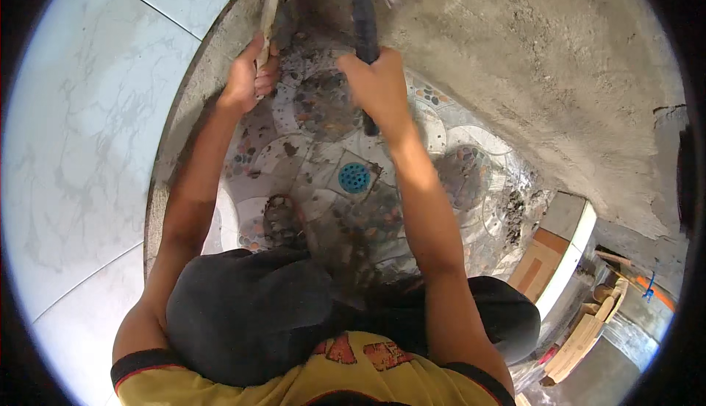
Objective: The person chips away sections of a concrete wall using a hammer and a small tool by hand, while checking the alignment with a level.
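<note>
Jutting past clamped fingers (266, 81) are a pale strip (271, 7) (left) and black handle (365, 25) (right).

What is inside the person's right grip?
The right grip closes around a long, black, rod-shaped handle. Sections above and below show; the middle is covered.

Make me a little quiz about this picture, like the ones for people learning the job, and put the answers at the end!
1. True or false: the left hand grips a pale stick.
2. What colour is the round drain cover? A) red B) blue C) yellow
3. Which hand holds the black handle?

Key:
1. True
2. B
3. The right hand
</note>
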Action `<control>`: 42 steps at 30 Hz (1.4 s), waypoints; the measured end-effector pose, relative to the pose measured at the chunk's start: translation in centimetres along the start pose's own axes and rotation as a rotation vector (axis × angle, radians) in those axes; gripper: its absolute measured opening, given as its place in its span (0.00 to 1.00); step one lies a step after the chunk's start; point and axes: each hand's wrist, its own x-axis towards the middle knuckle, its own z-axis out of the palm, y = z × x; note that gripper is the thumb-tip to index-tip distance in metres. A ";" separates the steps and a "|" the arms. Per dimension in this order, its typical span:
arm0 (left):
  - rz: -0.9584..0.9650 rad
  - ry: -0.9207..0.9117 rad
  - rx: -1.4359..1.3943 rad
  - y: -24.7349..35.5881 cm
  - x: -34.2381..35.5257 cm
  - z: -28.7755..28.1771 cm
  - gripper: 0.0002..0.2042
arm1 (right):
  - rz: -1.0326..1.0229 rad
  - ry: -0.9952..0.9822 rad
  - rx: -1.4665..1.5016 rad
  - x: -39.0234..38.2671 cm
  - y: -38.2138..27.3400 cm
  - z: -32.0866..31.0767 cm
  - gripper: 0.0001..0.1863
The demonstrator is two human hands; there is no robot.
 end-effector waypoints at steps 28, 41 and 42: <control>0.213 0.350 0.600 -4.0 3.7 1.3 0.30 | -0.731 0.293 -0.187 6.5 5.3 5.6 0.11; 0.059 0.296 0.360 -1.8 1.8 1.2 0.26 | -0.212 0.053 -0.345 7.3 3.3 3.5 0.14; 0.061 0.288 0.371 -1.8 2.0 0.7 0.26 | -0.013 -0.072 -0.383 7.3 2.2 3.4 0.14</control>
